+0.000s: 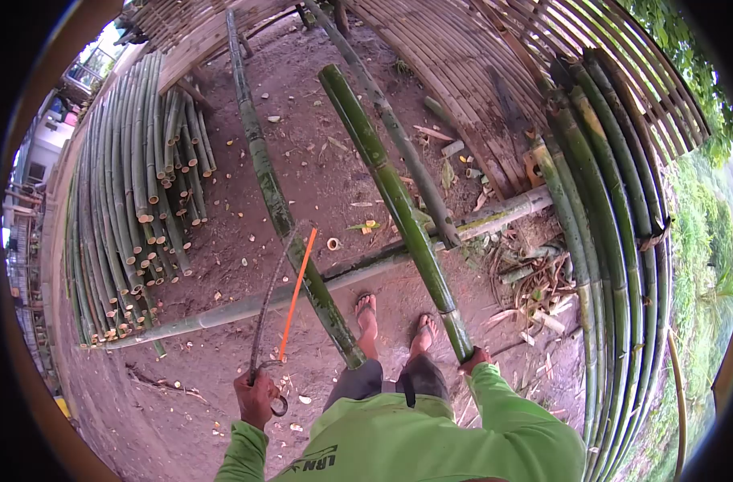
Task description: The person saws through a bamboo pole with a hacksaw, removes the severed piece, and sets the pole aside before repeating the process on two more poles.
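My left hand (256, 395) is closed around the handle end of a hacksaw (299, 291), which has a thin, dark bent-rod frame and a straight orange blade. The saw points up and away from me, over the bare ground. My right hand (476, 360) grips the near end of a glossy green bamboo pole (399, 193). This pole slants away to the upper left and crosses above a bamboo pole lying crosswise (358, 275). Another long mottled bamboo pole (264, 165) runs away from beside my legs, left of the held one.
A stack of cut bamboo (125, 177) lies at the left. Thick green poles (604, 209), tied together, stand along the right beside bamboo scraps (535, 293). A slatted bamboo platform (431, 56) is at the back. A greyer pole (395, 128) rests near the held one.
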Demonstrator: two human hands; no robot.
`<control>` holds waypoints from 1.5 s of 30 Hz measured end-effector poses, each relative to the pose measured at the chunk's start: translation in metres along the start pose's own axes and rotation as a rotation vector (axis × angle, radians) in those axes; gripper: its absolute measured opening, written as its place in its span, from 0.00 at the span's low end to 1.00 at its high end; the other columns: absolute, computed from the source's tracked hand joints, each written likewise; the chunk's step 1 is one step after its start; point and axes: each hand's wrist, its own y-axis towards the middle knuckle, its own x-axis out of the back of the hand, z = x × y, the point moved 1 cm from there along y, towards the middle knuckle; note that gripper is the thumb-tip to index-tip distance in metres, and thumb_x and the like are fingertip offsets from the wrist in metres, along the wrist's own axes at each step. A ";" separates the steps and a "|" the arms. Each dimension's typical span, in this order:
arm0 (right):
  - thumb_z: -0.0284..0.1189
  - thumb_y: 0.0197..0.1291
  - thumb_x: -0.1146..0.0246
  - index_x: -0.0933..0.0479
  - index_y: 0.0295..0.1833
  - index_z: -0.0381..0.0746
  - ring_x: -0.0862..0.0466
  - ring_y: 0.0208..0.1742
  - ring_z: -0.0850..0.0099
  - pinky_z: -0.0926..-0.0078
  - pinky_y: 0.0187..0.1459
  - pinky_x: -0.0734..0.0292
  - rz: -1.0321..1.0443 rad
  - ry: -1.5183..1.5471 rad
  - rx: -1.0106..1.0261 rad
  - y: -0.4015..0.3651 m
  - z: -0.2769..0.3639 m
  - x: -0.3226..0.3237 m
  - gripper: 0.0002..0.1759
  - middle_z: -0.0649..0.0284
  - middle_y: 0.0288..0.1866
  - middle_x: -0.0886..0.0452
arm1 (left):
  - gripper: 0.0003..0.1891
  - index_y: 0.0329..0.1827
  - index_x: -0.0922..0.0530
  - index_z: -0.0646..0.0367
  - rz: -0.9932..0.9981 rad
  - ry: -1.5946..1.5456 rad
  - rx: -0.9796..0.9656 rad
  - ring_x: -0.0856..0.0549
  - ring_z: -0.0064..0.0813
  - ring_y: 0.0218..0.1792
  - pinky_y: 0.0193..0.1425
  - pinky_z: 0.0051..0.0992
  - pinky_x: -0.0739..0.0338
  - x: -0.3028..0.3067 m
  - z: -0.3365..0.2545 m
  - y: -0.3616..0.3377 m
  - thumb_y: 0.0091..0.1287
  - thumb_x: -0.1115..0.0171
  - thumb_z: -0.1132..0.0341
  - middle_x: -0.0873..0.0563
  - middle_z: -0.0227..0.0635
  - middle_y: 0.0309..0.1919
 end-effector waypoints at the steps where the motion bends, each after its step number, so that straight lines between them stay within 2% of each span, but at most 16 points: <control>1: 0.39 0.23 0.21 0.22 0.50 0.38 0.19 0.51 0.52 0.60 0.55 0.23 -0.014 -0.018 0.036 -0.003 0.011 0.007 0.40 0.48 0.47 0.18 | 0.19 0.20 0.36 0.54 -0.005 -0.021 0.001 0.37 0.18 0.11 0.18 0.24 0.38 -0.006 0.000 -0.006 0.70 0.44 0.60 0.37 0.25 0.11; 3: 0.41 0.24 0.21 0.21 0.49 0.39 0.19 0.51 0.52 0.60 0.55 0.24 0.001 0.029 0.111 -0.018 0.088 0.065 0.39 0.49 0.48 0.18 | 0.19 0.20 0.36 0.54 -0.005 -0.053 0.005 0.37 0.18 0.11 0.18 0.24 0.37 -0.015 0.001 -0.018 0.69 0.44 0.60 0.36 0.25 0.11; 6: 0.36 0.39 0.30 0.27 0.53 0.43 0.18 0.45 0.51 0.56 0.46 0.23 -0.466 0.281 0.415 -0.020 0.191 0.115 0.30 0.52 0.42 0.17 | 0.20 0.19 0.37 0.54 -0.006 -0.091 0.000 0.37 0.19 0.11 0.18 0.25 0.36 -0.028 -0.003 -0.024 0.69 0.43 0.60 0.36 0.26 0.11; 8: 0.34 0.40 0.28 0.28 0.52 0.42 0.18 0.44 0.54 0.60 0.46 0.23 -0.716 0.809 0.645 -0.033 0.227 0.150 0.30 0.56 0.43 0.18 | 0.20 0.19 0.37 0.54 -0.025 -0.099 -0.028 0.37 0.19 0.11 0.19 0.25 0.36 -0.040 -0.012 -0.026 0.69 0.43 0.59 0.36 0.26 0.11; 11: 0.35 0.37 0.26 0.30 0.53 0.40 0.20 0.47 0.54 0.61 0.50 0.25 -0.881 0.575 0.743 -0.039 0.175 0.130 0.34 0.55 0.43 0.21 | 0.20 0.19 0.36 0.54 0.004 -0.025 -0.059 0.36 0.19 0.11 0.19 0.25 0.36 -0.047 -0.024 -0.026 0.70 0.44 0.59 0.35 0.26 0.11; 15: 0.47 0.18 0.17 0.45 0.71 0.40 0.31 0.63 0.48 0.57 0.65 0.35 -0.283 0.136 0.303 -0.007 0.010 0.012 0.69 0.51 0.63 0.30 | 0.21 0.19 0.34 0.57 -0.001 0.044 -0.040 0.34 0.17 0.12 0.18 0.24 0.35 -0.066 -0.029 -0.026 0.70 0.44 0.58 0.33 0.26 0.11; 18: 0.52 0.15 0.18 0.37 0.66 0.37 0.24 0.60 0.56 0.62 0.63 0.31 0.010 0.158 0.269 0.040 -0.079 -0.087 0.66 0.52 0.57 0.23 | 0.19 0.21 0.30 0.60 -0.017 0.376 -0.101 0.33 0.17 0.12 0.18 0.26 0.36 -0.090 -0.018 -0.012 0.70 0.44 0.59 0.32 0.25 0.11; 19: 0.46 0.21 0.18 0.28 0.58 0.41 0.20 0.54 0.56 0.61 0.58 0.26 0.024 0.206 0.241 0.035 -0.079 -0.091 0.51 0.54 0.51 0.19 | 0.19 0.22 0.29 0.60 -0.028 0.515 -0.124 0.33 0.17 0.13 0.18 0.26 0.36 -0.102 -0.020 -0.006 0.70 0.44 0.59 0.31 0.25 0.12; 20: 0.45 0.22 0.19 0.25 0.55 0.42 0.19 0.51 0.57 0.62 0.55 0.24 0.085 0.229 0.218 0.039 -0.074 -0.097 0.46 0.55 0.47 0.18 | 0.18 0.22 0.28 0.62 -0.022 0.743 -0.280 0.30 0.18 0.15 0.20 0.27 0.36 -0.118 -0.032 -0.002 0.69 0.44 0.60 0.31 0.27 0.12; 23: 0.42 0.25 0.20 0.21 0.49 0.44 0.16 0.46 0.59 0.63 0.51 0.21 0.142 0.173 0.176 0.038 -0.054 -0.097 0.38 0.56 0.42 0.16 | 0.20 0.22 0.28 0.64 -0.074 0.369 0.022 0.28 0.19 0.17 0.21 0.30 0.34 -0.131 -0.016 0.022 0.68 0.42 0.58 0.31 0.31 0.12; 28: 0.44 0.29 0.24 0.20 0.48 0.44 0.16 0.47 0.57 0.63 0.52 0.22 0.199 0.077 0.178 0.014 -0.019 -0.025 0.34 0.54 0.43 0.16 | 0.21 0.24 0.25 0.65 0.058 0.879 -0.387 0.27 0.32 0.16 0.24 0.36 0.32 -0.144 -0.056 0.042 0.67 0.43 0.55 0.27 0.44 0.13; 33: 0.42 0.31 0.27 0.19 0.42 0.40 0.16 0.43 0.52 0.59 0.48 0.21 -0.298 0.048 0.270 -0.051 0.123 0.112 0.28 0.49 0.38 0.16 | 0.22 0.22 0.26 0.66 0.089 0.655 -0.415 0.27 0.33 0.16 0.23 0.36 0.33 -0.143 -0.067 0.090 0.68 0.43 0.54 0.28 0.46 0.13; 36: 0.40 0.32 0.29 0.21 0.39 0.35 0.16 0.42 0.52 0.58 0.45 0.20 -0.410 0.258 0.444 -0.024 0.222 0.179 0.26 0.45 0.37 0.17 | 0.21 0.23 0.25 0.65 0.100 0.583 -0.409 0.26 0.37 0.15 0.23 0.37 0.34 -0.131 -0.057 0.099 0.68 0.43 0.55 0.28 0.48 0.14; 37: 0.41 0.32 0.30 0.19 0.38 0.38 0.16 0.43 0.52 0.59 0.46 0.20 -0.415 0.144 0.318 -0.021 0.260 0.196 0.24 0.46 0.38 0.17 | 0.20 0.23 0.25 0.64 0.111 0.582 -0.453 0.25 0.39 0.16 0.22 0.37 0.34 -0.122 -0.050 0.092 0.67 0.43 0.55 0.27 0.49 0.14; 39: 0.43 0.35 0.31 0.18 0.40 0.38 0.16 0.44 0.53 0.60 0.48 0.21 -0.415 0.073 0.380 -0.010 0.291 0.194 0.26 0.46 0.39 0.17 | 0.19 0.24 0.24 0.64 0.117 0.583 -0.584 0.25 0.42 0.16 0.22 0.38 0.34 -0.100 -0.042 0.091 0.67 0.42 0.56 0.27 0.49 0.15; 45: 0.46 0.35 0.30 0.19 0.45 0.41 0.17 0.47 0.54 0.61 0.53 0.23 -0.451 -0.112 0.298 -0.005 0.286 0.132 0.29 0.49 0.40 0.17 | 0.15 0.24 0.25 0.63 0.160 0.498 -0.471 0.25 0.44 0.15 0.20 0.36 0.34 -0.053 -0.026 0.075 0.65 0.39 0.61 0.28 0.49 0.14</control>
